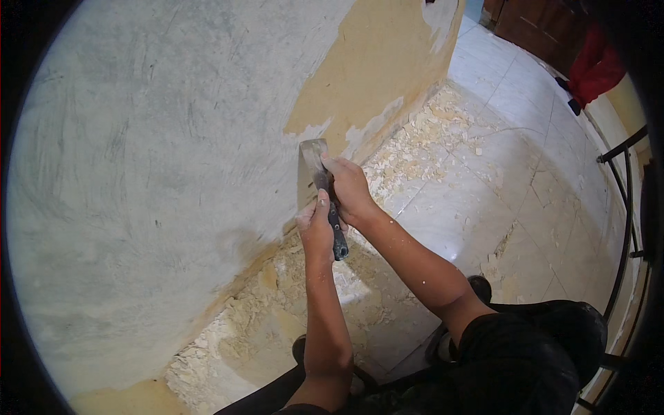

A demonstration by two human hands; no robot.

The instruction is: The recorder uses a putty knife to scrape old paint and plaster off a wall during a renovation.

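Observation:
Both my hands grip one scraper with a wide metal blade (pixel 313 150) and a dark riveted handle (pixel 339 244). My left hand (pixel 317 225) is closed around the handle, its thumb lying along it. Higher up, my right hand (pixel 350 187) holds the scraper near the base of the blade, with its thumb by the blade's edge. The blade is at the wall, by the ragged border between the bare grey surface (pixel 171 135) and the remaining yellow paint (pixel 363 67). Whether the blade's edge touches the wall is hard to tell.
Flakes of paint (pixel 415 150) litter the tiled floor (pixel 519 197) along the wall's foot. My shod feet stand on the tiles. Dark metal bars (pixel 626 202) run down the right side. A red cloth (pixel 596 72) and a brown wooden door (pixel 534 26) are at the upper right.

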